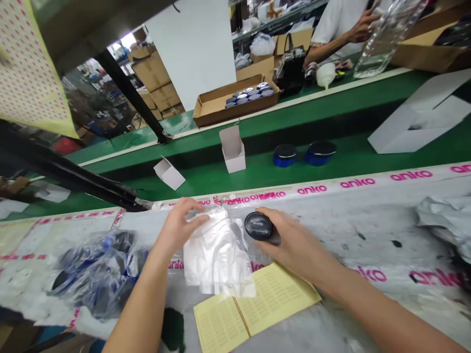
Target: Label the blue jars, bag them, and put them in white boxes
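My right hand (pixel 289 238) is wrapped round a small jar with a glossy black lid (pixel 258 226). It holds the jar just right of a stack of clear plastic bags (pixel 219 255). Over the upper left edge of those bags is my left hand (pixel 183 223), its thumb and fingers curved and apart. Whether its fingertips touch the plastic I cannot tell. Under the lower end of the bags lie yellow printed paper sheets (pixel 257 306). To the left, several bagged blue jars with dark lids (pixel 105 269) lie in a heap.
Beyond the bench, a green conveyor (pixel 206 174) carries two blue jars (pixel 319 153), an open white carton (pixel 233 149) and a tipped one (pixel 169 173). A cardboard tray (pixel 209 109) of jars stands behind. A person's hand (pixel 362 27) grips a clear plastic container (pixel 386 41).
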A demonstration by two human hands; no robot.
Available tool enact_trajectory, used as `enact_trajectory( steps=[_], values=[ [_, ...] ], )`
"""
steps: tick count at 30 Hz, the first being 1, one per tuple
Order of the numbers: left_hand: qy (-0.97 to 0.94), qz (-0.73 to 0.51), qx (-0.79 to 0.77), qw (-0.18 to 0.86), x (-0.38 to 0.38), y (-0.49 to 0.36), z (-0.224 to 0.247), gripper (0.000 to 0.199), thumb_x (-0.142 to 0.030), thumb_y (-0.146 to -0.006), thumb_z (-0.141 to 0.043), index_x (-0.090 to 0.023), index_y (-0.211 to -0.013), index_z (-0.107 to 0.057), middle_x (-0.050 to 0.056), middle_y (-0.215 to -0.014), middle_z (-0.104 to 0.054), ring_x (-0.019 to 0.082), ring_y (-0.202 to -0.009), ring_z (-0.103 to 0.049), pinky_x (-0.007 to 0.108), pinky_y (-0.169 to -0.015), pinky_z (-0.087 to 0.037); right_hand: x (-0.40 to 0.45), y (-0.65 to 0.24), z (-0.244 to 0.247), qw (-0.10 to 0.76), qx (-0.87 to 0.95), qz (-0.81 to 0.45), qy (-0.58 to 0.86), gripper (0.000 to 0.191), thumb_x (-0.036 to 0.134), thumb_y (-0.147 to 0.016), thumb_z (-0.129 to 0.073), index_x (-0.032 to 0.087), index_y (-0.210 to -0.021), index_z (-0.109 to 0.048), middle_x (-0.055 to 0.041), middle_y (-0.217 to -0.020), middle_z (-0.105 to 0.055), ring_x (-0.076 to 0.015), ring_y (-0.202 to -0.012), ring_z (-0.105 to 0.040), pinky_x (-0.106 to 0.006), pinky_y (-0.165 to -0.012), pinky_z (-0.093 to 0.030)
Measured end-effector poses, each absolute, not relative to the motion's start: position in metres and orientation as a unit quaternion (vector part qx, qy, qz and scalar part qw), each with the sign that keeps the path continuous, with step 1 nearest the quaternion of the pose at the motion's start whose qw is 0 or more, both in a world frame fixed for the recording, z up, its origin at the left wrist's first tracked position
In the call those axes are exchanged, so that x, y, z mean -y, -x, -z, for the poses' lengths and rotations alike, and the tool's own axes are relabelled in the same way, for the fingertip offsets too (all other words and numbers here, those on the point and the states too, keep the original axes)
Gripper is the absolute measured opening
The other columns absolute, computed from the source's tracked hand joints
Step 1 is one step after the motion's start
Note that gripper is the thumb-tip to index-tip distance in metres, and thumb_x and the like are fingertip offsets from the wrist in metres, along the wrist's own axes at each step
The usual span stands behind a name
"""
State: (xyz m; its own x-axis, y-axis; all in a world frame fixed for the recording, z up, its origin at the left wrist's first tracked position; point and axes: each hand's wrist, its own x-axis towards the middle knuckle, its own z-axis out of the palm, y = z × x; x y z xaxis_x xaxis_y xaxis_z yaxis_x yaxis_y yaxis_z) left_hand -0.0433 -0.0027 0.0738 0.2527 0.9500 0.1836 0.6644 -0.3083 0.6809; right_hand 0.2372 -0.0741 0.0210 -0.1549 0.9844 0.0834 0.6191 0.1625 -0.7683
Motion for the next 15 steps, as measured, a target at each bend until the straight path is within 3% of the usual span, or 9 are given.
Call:
enact_trajectory(
  steps=[4, 9, 13, 15],
  values=[
    [-0.809, -0.207, -0.498, 0.235, 0.028, 0.021, -0.064, 0.019, -0.04, -0.085, -0.079, -0.022, -0.09, -0.074, 0.005, -0.091, -0.069, 0.024, -0.091, -0.067, 0.039, -0.081, -0.054, 0.078, -0.243, -0.021, 0.318, 0.702, -0.284, 0.571, 0.046, 0.029, -0.088, -0.065, 0.026, -0.133, -0.054, -0.0125, -0.13, -0.069, -0.0351, -0.119, -0.066, -0.054, -0.091, -0.058],
    [-0.843, -0.178, -0.471, 0.19, 0.023, -0.003, -0.053, 0.026, -0.035, -0.09, -0.074, -0.026, -0.114, -0.073, 0.007, -0.104, -0.067, 0.028, -0.104, -0.064, 0.046, -0.091, -0.052, 0.082, -0.247, -0.021, 0.326, 0.719, -0.249, 0.561, 0.043, 0.021, -0.088, -0.062, 0.026, -0.13, -0.054, -0.0105, -0.125, -0.069, -0.0327, -0.115, -0.065, -0.052, -0.091, -0.057],
    [-0.836, -0.161, -0.472, 0.228, 0.007, -0.008, -0.043, 0.007, -0.027, -0.085, -0.079, -0.022, -0.087, -0.075, 0.006, -0.1, -0.065, 0.027, -0.1, -0.064, 0.048, -0.092, -0.052, 0.088, -0.248, -0.024, 0.317, 0.734, -0.191, 0.57, 0.051, 0.02, -0.084, -0.068, 0.021, -0.133, -0.052, -0.0146, -0.128, -0.065, -0.0354, -0.117, -0.061, -0.054, -0.092, -0.056],
    [-0.819, -0.205, -0.46, 0.275, 0.004, -0.005, -0.041, 0.007, -0.026, -0.087, -0.076, -0.021, -0.084, -0.075, 0.007, -0.101, -0.065, 0.026, -0.1, -0.064, 0.044, -0.092, -0.052, 0.091, -0.246, -0.031, 0.345, 0.751, -0.142, 0.545, 0.052, 0.026, -0.087, -0.071, 0.02, -0.134, -0.051, -0.0171, -0.136, -0.06, -0.0367, -0.125, -0.055, -0.055, -0.098, -0.053]
  ],
)
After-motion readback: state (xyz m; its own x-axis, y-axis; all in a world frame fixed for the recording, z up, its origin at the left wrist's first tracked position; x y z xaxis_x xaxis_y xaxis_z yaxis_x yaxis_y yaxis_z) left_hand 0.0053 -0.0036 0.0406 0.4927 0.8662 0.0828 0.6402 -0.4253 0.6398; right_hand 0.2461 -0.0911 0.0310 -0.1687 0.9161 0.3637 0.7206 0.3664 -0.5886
